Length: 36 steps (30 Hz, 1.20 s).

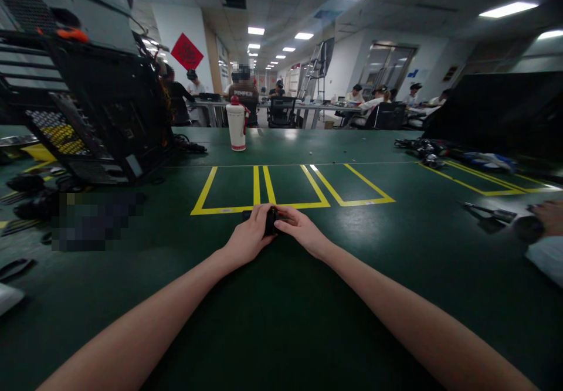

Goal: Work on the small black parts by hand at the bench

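Note:
A small black object (271, 222) sits between my two hands on the green table (281, 320), just in front of the yellow tape; its kind I cannot make out. My left hand (253, 233) is wrapped over it from the left, with the fingers curled on top. From the right, my right hand (303, 233) presses its bent fingers and thumb against the same object. Part of the black object also shows left of my left fingers. My fingers cover the rest.
Yellow tape rectangles (290, 204) mark the table ahead. A white cup (237, 126) with a red lid stands behind them. An opened computer case (101, 115) fills the left. At right, another person's hand (549, 218) is near a dark tool (497, 213). Cables (422, 145) lie beyond.

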{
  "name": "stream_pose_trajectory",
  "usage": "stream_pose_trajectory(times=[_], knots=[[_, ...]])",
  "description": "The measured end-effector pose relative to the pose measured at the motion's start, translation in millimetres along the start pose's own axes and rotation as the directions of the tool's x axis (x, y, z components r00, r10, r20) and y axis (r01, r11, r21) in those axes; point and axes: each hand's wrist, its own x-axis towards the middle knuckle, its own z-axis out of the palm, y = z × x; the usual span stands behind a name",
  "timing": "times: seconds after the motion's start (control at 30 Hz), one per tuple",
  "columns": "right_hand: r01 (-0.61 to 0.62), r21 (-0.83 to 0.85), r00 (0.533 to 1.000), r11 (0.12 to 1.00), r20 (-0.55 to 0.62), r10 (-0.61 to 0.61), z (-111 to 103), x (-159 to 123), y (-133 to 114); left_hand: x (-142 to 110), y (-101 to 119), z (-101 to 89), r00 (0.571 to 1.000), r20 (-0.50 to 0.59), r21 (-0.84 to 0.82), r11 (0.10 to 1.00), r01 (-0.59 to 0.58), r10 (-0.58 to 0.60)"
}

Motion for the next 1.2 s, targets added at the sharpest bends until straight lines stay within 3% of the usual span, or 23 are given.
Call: stream_pose_trajectory(times=[0.17,0.47,0.7,0.9,1.0,1.2], knots=[[0.013,0.053,0.999,0.999,0.047,-0.015,0.0,-2.4,-0.6,-0.9,1.2,-2.4,1.000,0.005,-0.012,1.000,0.003,-0.003],[0.018,-0.010,0.999,1.000,-0.044,-0.019,1.2,-2.3,0.3,-0.4,0.2,-1.3,1.000,-0.010,-0.017,1.000,-0.021,0.021],[-0.003,0.038,0.999,0.999,0.036,0.001,-1.1,-3.0,-1.1,-0.9,-1.0,-1.5,1.000,-0.004,-0.023,1.000,-0.017,0.017],[0.052,-0.044,0.998,0.998,-0.029,-0.053,1.0,-2.5,1.4,0.3,-2.0,0.9,0.999,-0.025,-0.008,0.999,-0.033,0.033],[0.022,-0.065,0.999,0.998,-0.048,-0.025,-0.8,-0.9,1.8,-0.1,-2.1,0.8,1.000,-0.014,-0.016,1.000,-0.027,0.027],[-0.011,0.044,0.999,0.999,0.043,0.009,-2.4,-0.7,0.2,-0.1,-1.1,-0.1,1.000,-0.005,-0.009,1.000,-0.009,0.009]])
